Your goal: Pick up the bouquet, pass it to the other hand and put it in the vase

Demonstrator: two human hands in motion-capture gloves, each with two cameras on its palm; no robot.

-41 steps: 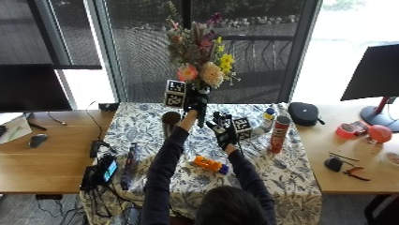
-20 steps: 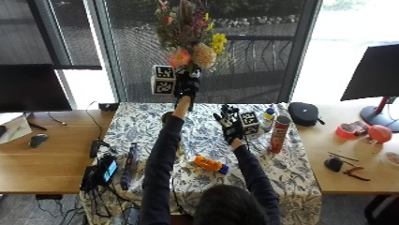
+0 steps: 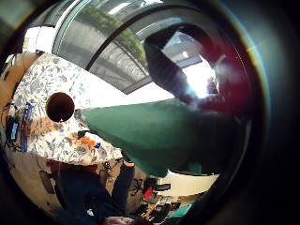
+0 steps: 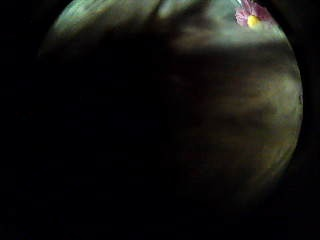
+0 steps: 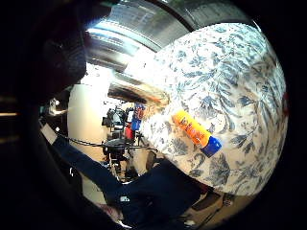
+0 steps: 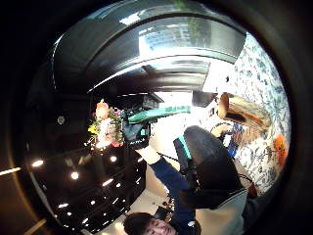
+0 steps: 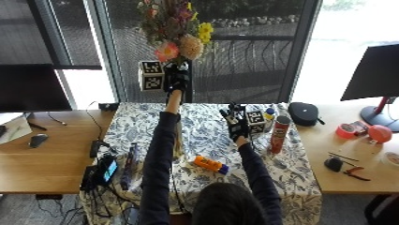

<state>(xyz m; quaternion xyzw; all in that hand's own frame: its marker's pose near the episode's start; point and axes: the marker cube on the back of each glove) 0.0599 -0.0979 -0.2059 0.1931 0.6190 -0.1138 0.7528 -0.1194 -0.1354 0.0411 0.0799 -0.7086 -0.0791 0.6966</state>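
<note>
My left hand [image 7: 177, 80] is raised high above the table's far edge and grips the green stems [image 3: 154, 136] of the bouquet [image 7: 175, 29], whose pink, orange and yellow flowers stand upright above it. The right thumb side palm view shows the bouquet [image 6: 105, 128] held up by my left hand [image 6: 133, 132]. My right hand [image 7: 236, 123] hovers over the table to the right, fingers straight and spread, holding nothing. The brown vase [image 6: 239, 111] stands on the flowered tablecloth [image 7: 205, 136], its dark mouth [image 3: 60, 107] below the stems. In the outside view my left forearm hides most of it.
An orange bottle [image 7: 210, 164] lies on the cloth near me. A red can [image 7: 278, 134] and a small bottle [image 7: 268, 115] stand right of my right hand. A dark remote [image 7: 131, 159] and a phone rig [image 7: 103, 168] lie at the left edge. A black pouch [image 7: 303, 112] sits at the back right.
My left hand has lifted the bouquet from table height to well above the table. My right hand has stayed open over the cloth, drifting a little right.
</note>
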